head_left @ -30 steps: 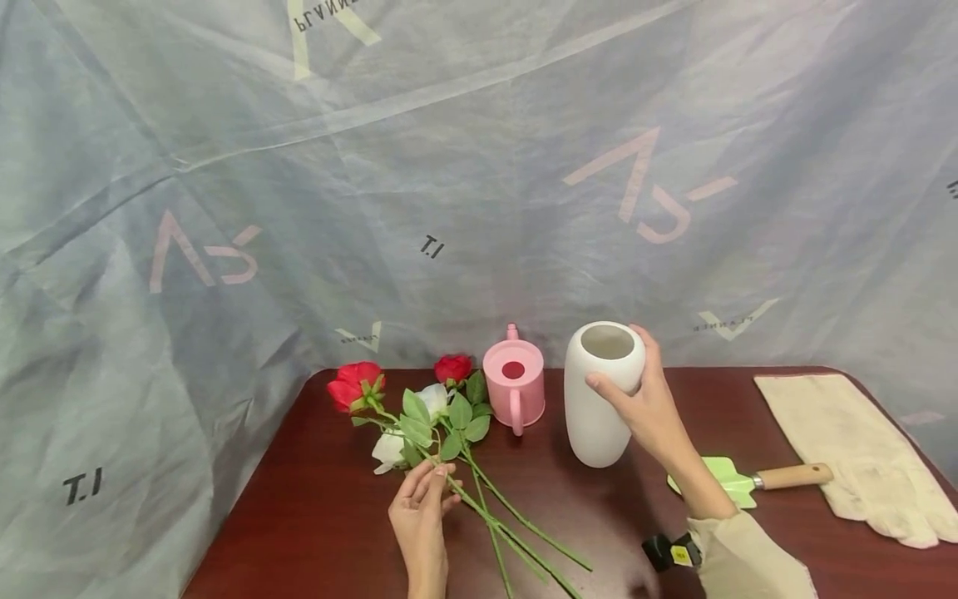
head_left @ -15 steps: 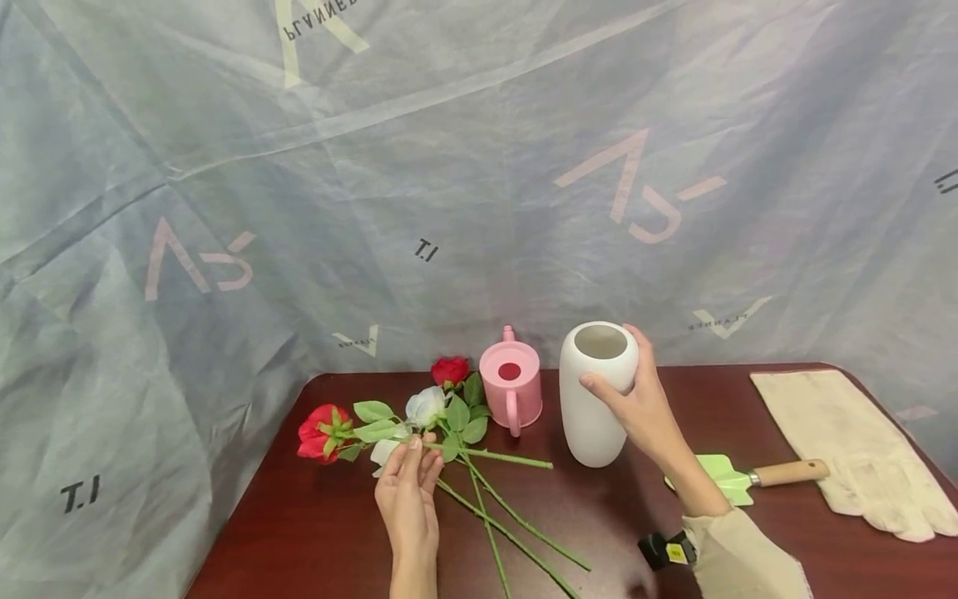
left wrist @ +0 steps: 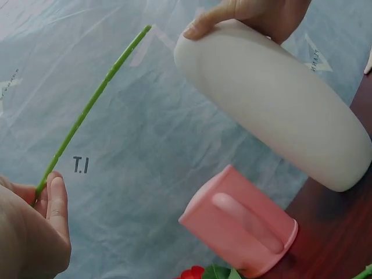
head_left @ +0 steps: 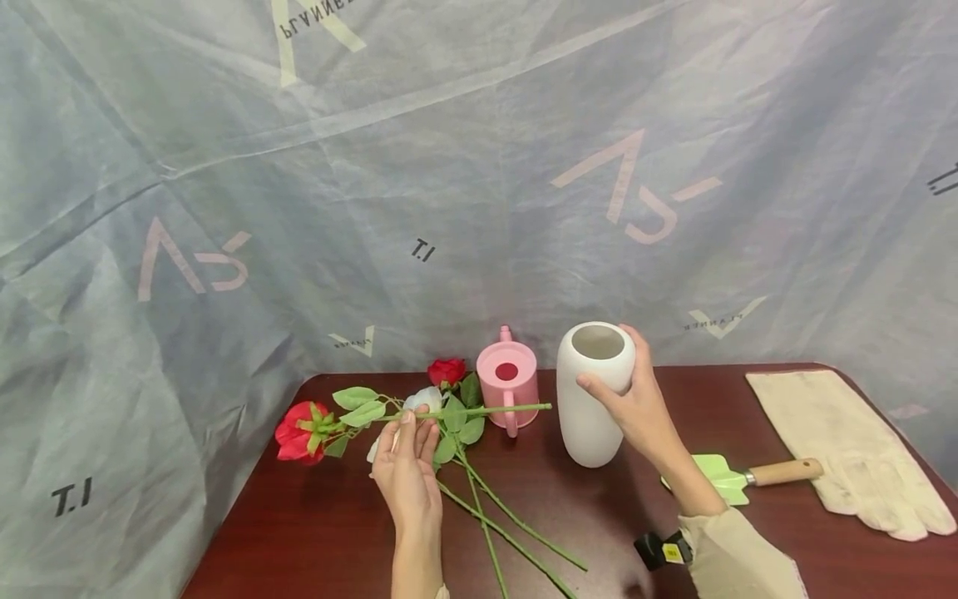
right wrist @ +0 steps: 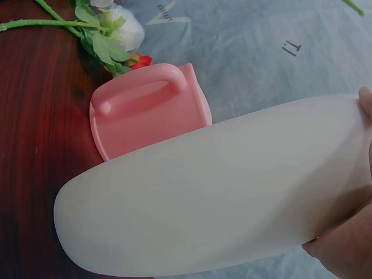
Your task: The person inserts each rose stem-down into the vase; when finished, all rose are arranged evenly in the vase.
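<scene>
Pinched in the fingers of my left hand [head_left: 407, 478] is the green stem [head_left: 516, 408] of a red rose [head_left: 298, 433]. The bloom points left and the cut end right, nearly level, above the other flowers. In the left wrist view the stem [left wrist: 96, 99] rises from between thumb and fingers. My right hand [head_left: 639, 408] grips a white vase [head_left: 587, 424] near its rim, thumb in front and fingers behind. The vase's mouth faces up. Under the left hand lie a white rose [head_left: 424, 399], another red rose [head_left: 446, 371] and several stems; the hand partly hides them.
A pink watering can [head_left: 490, 389] stands between the flowers and the vase. Right of the vase lie a green trowel [head_left: 718, 478] with a wooden handle and cream gloves [head_left: 846, 433]. A black device [head_left: 662, 551] sits by the right cuff. Grey cloth [head_left: 479, 208] hangs behind the table.
My left hand has raised the red rose off the pile. Its stem has swung from slanting to nearly level, and the bloom has shifted left and down. The right hand and vase stay put.
</scene>
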`<state>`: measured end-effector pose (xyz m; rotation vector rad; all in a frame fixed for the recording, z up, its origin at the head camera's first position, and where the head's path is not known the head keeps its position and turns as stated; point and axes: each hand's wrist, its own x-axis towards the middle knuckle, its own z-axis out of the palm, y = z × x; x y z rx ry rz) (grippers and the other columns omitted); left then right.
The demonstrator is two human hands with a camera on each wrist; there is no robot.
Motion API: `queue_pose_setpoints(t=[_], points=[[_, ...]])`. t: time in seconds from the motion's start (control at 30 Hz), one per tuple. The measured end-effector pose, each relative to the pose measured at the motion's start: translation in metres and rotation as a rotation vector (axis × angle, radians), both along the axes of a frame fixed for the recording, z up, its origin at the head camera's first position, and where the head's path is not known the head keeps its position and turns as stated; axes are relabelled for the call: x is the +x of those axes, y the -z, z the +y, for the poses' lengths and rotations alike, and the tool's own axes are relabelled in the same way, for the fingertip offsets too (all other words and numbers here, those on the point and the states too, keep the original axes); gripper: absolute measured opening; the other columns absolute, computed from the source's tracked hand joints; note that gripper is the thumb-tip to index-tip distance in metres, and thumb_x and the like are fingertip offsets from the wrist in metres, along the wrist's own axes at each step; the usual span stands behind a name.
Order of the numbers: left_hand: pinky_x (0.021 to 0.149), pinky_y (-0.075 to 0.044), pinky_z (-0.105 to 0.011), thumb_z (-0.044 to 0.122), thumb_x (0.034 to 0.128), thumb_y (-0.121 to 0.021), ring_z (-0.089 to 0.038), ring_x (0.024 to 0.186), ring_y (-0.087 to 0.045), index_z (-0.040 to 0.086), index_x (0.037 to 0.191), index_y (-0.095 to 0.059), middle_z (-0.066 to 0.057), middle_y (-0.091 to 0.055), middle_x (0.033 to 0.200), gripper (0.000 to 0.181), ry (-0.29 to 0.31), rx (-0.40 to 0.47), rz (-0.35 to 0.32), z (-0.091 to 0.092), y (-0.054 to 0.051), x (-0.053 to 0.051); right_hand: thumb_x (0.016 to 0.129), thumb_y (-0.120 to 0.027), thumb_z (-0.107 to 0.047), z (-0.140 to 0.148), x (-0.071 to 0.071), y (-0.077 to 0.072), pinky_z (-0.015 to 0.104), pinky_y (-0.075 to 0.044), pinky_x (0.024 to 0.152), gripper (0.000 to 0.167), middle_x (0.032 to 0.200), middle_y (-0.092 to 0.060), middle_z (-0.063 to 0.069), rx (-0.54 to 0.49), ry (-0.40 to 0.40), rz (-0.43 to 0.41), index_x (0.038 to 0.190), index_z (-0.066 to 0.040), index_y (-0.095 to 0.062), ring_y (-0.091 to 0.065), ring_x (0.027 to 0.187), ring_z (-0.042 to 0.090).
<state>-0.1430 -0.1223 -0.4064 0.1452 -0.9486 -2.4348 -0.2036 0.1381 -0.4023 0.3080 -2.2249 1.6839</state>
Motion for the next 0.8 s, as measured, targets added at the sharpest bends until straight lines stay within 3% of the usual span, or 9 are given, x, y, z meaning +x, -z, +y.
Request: queue_pose_setpoints(t=[0.33, 0.57, 0.8], points=[[0.076, -0.054, -0.029, 0.008, 0.0922, -0.058, -0.018, 0.078, -0.066, -0.002, 0.091, -0.055, -0.014, -0.067, 0.09, 0.01, 0.004, -0.009, 0.053, 0.009, -0.015, -0.007, 0.083, -0.072, -0.021, 0.0, 0.001, -0.001, 0.041, -0.04, 0.085, 0.084, 0.129, -0.042, 0.013, -0.017, -0.007, -0.015, 0.146, -0.017, -0.016, -0.048, 0.105, 0.023], [0.068, -0.055, -0.028, 0.011, 0.0913, -0.06, -0.019, 0.074, -0.065, -0.003, 0.094, -0.053, -0.016, -0.066, 0.092, 0.015, -0.031, -0.032, 0.027, 0.014, -0.028, -0.018, 0.083, -0.072, -0.017, -0.002, 0.001, -0.001, 0.034, -0.043, 0.083, 0.084, 0.13, -0.042, 0.013, -0.034, -0.026, -0.005, 0.146, -0.017, -0.016, -0.049, 0.105, 0.021], [0.064, -0.055, -0.027, 0.01, 0.0903, -0.061, -0.019, 0.072, -0.065, -0.003, 0.093, -0.053, -0.017, -0.067, 0.089, 0.016, -0.043, -0.046, 0.083, 0.025, -0.041, -0.031, 0.083, -0.072, -0.016, 0.0, 0.002, -0.002, 0.027, -0.044, 0.081, 0.085, 0.13, -0.043, 0.014, -0.016, -0.016, -0.006, 0.146, -0.015, -0.016, -0.048, 0.103, 0.019]])
